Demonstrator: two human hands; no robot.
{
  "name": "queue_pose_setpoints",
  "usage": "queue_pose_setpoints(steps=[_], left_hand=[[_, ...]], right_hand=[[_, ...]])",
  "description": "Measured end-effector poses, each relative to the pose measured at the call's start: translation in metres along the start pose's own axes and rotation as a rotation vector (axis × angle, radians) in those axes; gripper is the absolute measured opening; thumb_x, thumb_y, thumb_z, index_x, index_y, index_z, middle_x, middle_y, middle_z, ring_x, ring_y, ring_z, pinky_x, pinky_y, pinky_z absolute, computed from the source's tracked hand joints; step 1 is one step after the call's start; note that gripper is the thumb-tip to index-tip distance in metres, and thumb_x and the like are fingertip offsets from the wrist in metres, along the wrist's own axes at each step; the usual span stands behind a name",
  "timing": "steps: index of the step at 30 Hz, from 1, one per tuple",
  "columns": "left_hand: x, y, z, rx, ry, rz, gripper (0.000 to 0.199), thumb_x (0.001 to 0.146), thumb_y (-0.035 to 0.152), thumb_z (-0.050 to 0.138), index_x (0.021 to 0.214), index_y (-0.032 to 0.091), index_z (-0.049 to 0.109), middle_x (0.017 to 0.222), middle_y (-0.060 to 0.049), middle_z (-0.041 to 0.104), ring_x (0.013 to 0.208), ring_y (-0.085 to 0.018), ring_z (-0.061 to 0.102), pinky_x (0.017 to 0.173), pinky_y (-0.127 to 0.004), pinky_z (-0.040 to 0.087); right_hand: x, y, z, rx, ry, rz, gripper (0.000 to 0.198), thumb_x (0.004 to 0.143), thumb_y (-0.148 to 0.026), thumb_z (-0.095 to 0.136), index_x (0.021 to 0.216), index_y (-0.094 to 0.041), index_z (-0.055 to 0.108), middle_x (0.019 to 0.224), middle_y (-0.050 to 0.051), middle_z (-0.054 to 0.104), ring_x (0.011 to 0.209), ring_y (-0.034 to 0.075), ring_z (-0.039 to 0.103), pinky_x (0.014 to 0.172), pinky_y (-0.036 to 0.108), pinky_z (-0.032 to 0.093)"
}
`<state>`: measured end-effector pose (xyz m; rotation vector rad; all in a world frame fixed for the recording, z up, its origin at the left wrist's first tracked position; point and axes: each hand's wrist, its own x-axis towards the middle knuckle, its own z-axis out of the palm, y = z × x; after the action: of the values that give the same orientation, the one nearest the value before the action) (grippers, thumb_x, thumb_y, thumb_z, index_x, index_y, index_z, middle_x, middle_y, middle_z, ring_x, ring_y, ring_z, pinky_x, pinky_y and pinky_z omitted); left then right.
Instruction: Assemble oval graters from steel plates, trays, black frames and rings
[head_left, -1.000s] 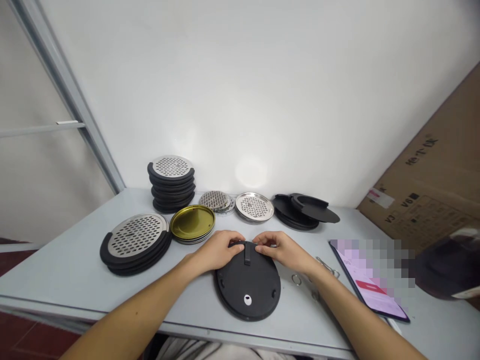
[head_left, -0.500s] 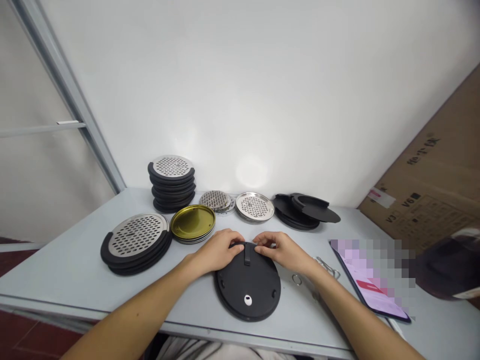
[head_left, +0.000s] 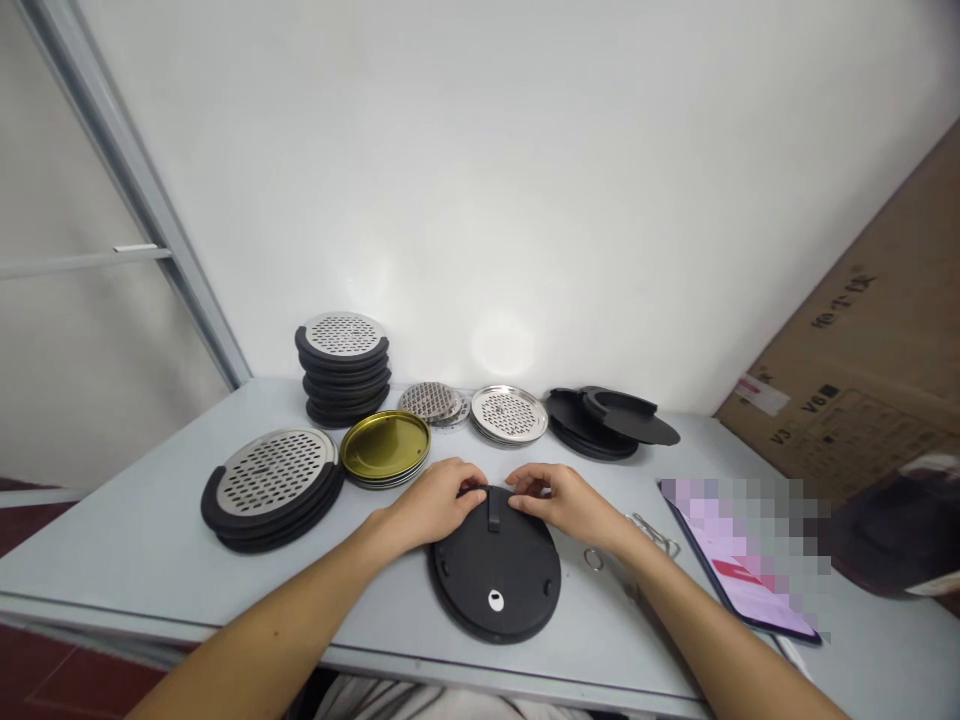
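Round, plastic-looking black disc (head_left: pixel 499 570), lower centre of frame. Narrow black strap-like tab (head_left: pixel 494 512), long axis up-down. Left hand (head_left: pixel 454 497), right hand (head_left: pixel 551 495): lightly pinching disc's upper edge, flanking tab; left nearer.

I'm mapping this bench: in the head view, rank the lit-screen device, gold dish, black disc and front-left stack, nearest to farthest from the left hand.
1. Black disc, touched by the left hand.
2. Gold dish, behind and left.
3. Front-left stack, farther left.
4. Lit-screen device, far right, beyond the right hand.
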<state>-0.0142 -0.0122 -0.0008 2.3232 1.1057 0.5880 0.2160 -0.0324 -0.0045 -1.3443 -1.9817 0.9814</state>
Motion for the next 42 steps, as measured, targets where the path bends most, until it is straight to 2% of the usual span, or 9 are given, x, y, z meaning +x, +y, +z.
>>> queue_pose_setpoints(steps=[8, 13, 17, 22, 26, 30, 33, 38, 42], left_hand=[[0.0, 0.002, -0.002, 0.018, -0.01, 0.009, 0.018, 0.087, 0.031, 0.056, 0.097, 0.021, 0.068, 0.095, -0.003, 0.068, 0.087, -0.018, 0.061, 0.079, -0.028, 0.044], [-0.001, 0.003, -0.002, 0.018, -0.006, 0.006, 0.019, 0.088, 0.031, 0.056, 0.1, 0.021, 0.068, 0.097, -0.003, 0.068, 0.089, -0.018, 0.061, 0.081, -0.029, 0.045], [-0.002, 0.003, -0.002, 0.012, -0.006, 0.009, 0.019, 0.088, 0.03, 0.056, 0.099, 0.02, 0.068, 0.097, -0.004, 0.068, 0.09, -0.018, 0.061, 0.081, -0.029, 0.045], [-0.001, 0.004, -0.002, 0.043, 0.02, 0.021, 0.018, 0.088, 0.028, 0.056, 0.1, 0.02, 0.067, 0.098, -0.004, 0.068, 0.09, -0.019, 0.061, 0.083, -0.03, 0.046], [-0.005, 0.029, -0.002, 0.172, 0.135, 0.179, 0.021, 0.093, 0.024, 0.05, 0.107, 0.018, 0.064, 0.106, -0.006, 0.065, 0.103, -0.021, 0.055, 0.094, -0.035, 0.041], [-0.012, 0.068, 0.012, 0.324, -0.019, 0.479, 0.024, 0.096, 0.033, 0.047, 0.107, 0.02, 0.064, 0.106, -0.006, 0.064, 0.106, -0.024, 0.052, 0.092, -0.038, 0.04], [-0.012, 0.089, 0.031, 0.444, -0.124, 0.62, 0.037, 0.094, 0.045, 0.047, 0.115, 0.018, 0.062, 0.106, -0.01, 0.063, 0.108, -0.029, 0.051, 0.086, -0.042, 0.043], [0.0, 0.105, 0.059, 0.512, -0.243, 0.649, 0.039, 0.095, 0.048, 0.04, 0.117, 0.024, 0.062, 0.107, -0.013, 0.062, 0.105, -0.034, 0.053, 0.078, -0.045, 0.045], [0.01, 0.109, 0.071, 0.543, -0.266, 0.683, 0.043, 0.095, 0.048, 0.037, 0.115, 0.02, 0.063, 0.109, -0.016, 0.061, 0.102, -0.035, 0.056, 0.078, -0.047, 0.045]], right_hand=[[0.0, -0.001, -0.003, -0.007, -0.026, -0.006, 0.024, 0.081, -0.036, 0.064, 0.095, -0.016, 0.068, 0.084, 0.005, 0.07, 0.078, 0.018, 0.061, 0.072, 0.029, 0.047], [-0.008, 0.001, -0.035, -0.085, 0.007, 0.054, 0.027, 0.082, -0.038, 0.062, 0.097, -0.017, 0.069, 0.08, 0.004, 0.069, 0.072, 0.018, 0.061, 0.067, 0.028, 0.046], [-0.014, 0.01, -0.058, -0.19, -0.058, 0.153, 0.021, 0.077, -0.026, 0.063, 0.095, -0.017, 0.069, 0.079, 0.004, 0.07, 0.069, 0.017, 0.061, 0.061, 0.026, 0.044], [-0.013, 0.012, -0.052, -0.238, -0.107, 0.146, 0.025, 0.074, -0.019, 0.06, 0.097, -0.018, 0.069, 0.08, 0.004, 0.07, 0.071, 0.017, 0.061, 0.063, 0.026, 0.045], [-0.011, 0.01, -0.041, -0.235, -0.089, 0.14, 0.025, 0.075, -0.018, 0.057, 0.097, -0.018, 0.068, 0.079, 0.003, 0.069, 0.067, 0.016, 0.06, 0.062, 0.025, 0.044], [-0.009, 0.01, -0.038, -0.238, -0.063, 0.132, 0.025, 0.075, -0.015, 0.053, 0.095, -0.017, 0.067, 0.072, 0.002, 0.068, 0.063, 0.015, 0.058, 0.059, 0.024, 0.042], [-0.008, 0.009, -0.038, -0.233, -0.042, 0.14, 0.024, 0.077, -0.016, 0.052, 0.095, -0.016, 0.067, 0.071, 0.002, 0.068, 0.062, 0.015, 0.057, 0.058, 0.024, 0.042], [-0.008, 0.009, -0.037, -0.214, -0.051, 0.17, 0.024, 0.077, -0.016, 0.051, 0.096, -0.016, 0.067, 0.065, 0.001, 0.064, 0.059, 0.014, 0.055, 0.055, 0.023, 0.04], [-0.008, 0.009, -0.037, -0.214, -0.045, 0.151, 0.025, 0.077, -0.015, 0.051, 0.097, -0.016, 0.067, 0.063, 0.0, 0.063, 0.058, 0.014, 0.055, 0.054, 0.023, 0.039]])
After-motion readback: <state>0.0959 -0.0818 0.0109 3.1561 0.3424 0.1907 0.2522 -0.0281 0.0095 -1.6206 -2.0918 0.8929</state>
